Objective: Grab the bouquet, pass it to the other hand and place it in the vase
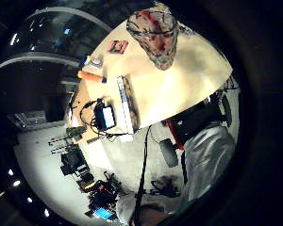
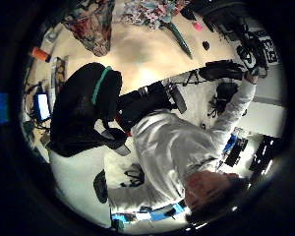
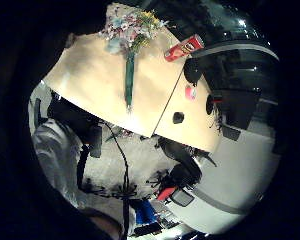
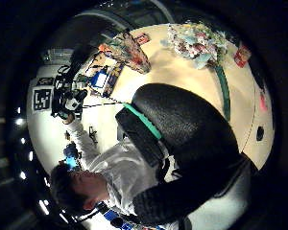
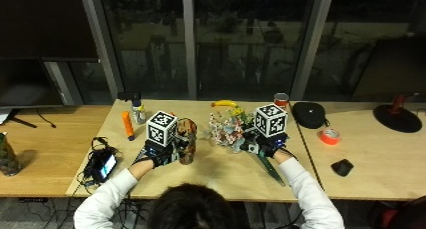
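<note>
Both hands empty above bouquet (image 5: pixel 229 130)

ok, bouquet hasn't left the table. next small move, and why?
Probably lower the right hand and close it round the bouquet's green stem. The bouquet lies flat on the table, neither hand grips it, and the vase stands empty beside the left hand.

The wooden table (image 5: pixel 219 176) carries the bouquet (image 5: pixel 229 131), the vase (image 5: pixel 187 140), an orange tube (image 5: pixel 127 125) and a banana (image 5: pixel 225 103).
</note>
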`<state>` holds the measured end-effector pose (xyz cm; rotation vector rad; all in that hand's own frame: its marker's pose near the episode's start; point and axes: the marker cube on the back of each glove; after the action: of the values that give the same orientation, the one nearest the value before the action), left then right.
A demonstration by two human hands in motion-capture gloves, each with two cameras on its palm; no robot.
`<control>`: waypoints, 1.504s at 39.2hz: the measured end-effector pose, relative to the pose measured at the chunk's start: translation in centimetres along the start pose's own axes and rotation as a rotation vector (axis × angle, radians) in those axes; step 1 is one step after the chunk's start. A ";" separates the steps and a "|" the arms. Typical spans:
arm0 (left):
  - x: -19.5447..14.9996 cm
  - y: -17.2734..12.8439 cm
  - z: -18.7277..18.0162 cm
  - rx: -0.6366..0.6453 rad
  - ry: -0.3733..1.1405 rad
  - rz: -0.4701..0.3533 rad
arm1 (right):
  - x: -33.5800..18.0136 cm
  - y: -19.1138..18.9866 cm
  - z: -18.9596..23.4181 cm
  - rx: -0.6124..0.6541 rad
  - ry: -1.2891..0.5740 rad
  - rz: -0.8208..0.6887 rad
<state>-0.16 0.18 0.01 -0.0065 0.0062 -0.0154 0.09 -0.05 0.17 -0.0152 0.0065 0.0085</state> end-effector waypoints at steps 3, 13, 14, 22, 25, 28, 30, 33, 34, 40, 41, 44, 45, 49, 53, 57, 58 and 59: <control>-0.1 0.1 -0.1 -0.005 0.007 -0.013 | 0.0 0.2 0.2 -0.009 0.008 -0.001; 0.8 -1.0 -1.9 0.022 -0.025 -0.070 | 1.3 2.2 0.3 0.012 -0.013 0.029; 0.9 -1.1 -2.0 0.028 -0.029 -0.077 | 1.5 2.2 0.1 0.026 -0.012 0.040; 1.5 -2.3 -2.4 0.101 -0.020 -0.097 | 2.2 1.7 -0.8 0.082 -0.005 0.119; 1.7 -2.8 -2.2 0.128 0.004 -0.093 | 2.2 1.5 -0.9 0.070 -0.021 0.148; 2.1 -3.1 -1.6 0.130 0.029 -0.084 | 2.4 1.2 -0.9 0.082 -0.023 0.178; 2.4 -3.1 -1.1 0.121 0.032 -0.081 | 2.7 1.1 -0.9 0.090 -0.028 0.206; 2.6 -2.9 -0.6 0.119 0.024 -0.077 | 3.1 1.0 -1.2 0.090 -0.053 0.257; 2.6 -2.9 -0.5 0.123 0.023 -0.076 | 3.3 1.0 -1.4 0.090 -0.063 0.272; 2.8 -2.0 -0.5 0.129 0.020 -0.058 | 4.9 0.5 -1.7 0.045 -0.082 0.400; 2.8 -1.9 -0.5 0.128 0.019 -0.056 | 5.3 0.3 -1.6 0.036 -0.084 0.427; 2.7 -1.6 -0.4 0.134 0.017 -0.045 | 6.6 -0.4 -1.1 0.030 -0.097 0.503; 2.7 -1.6 -0.4 0.140 0.016 -0.040 | 7.1 -0.6 -1.0 0.031 -0.102 0.529; 2.3 -1.9 -0.2 0.161 0.013 -0.032 | 8.7 -1.6 0.0 0.046 -0.121 0.627; 1.6 -2.5 0.5 0.166 0.036 -0.042 | 10.3 -3.0 2.2 0.051 -0.115 0.701; 1.2 -2.7 1.3 0.165 0.059 -0.042 | 11.7 -4.6 5.2 0.020 -0.126 0.736; 1.2 -2.8 1.5 0.162 0.058 -0.041 | 12.0 -4.9 6.0 0.010 -0.138 0.741; 1.1 -2.9 1.7 0.159 0.056 -0.040 | 12.2 -5.2 6.7 -0.001 -0.151 0.744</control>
<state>0.92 -2.69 1.68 0.1525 0.0611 -0.0561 12.38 -5.03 6.89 -0.0127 -0.1393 0.7532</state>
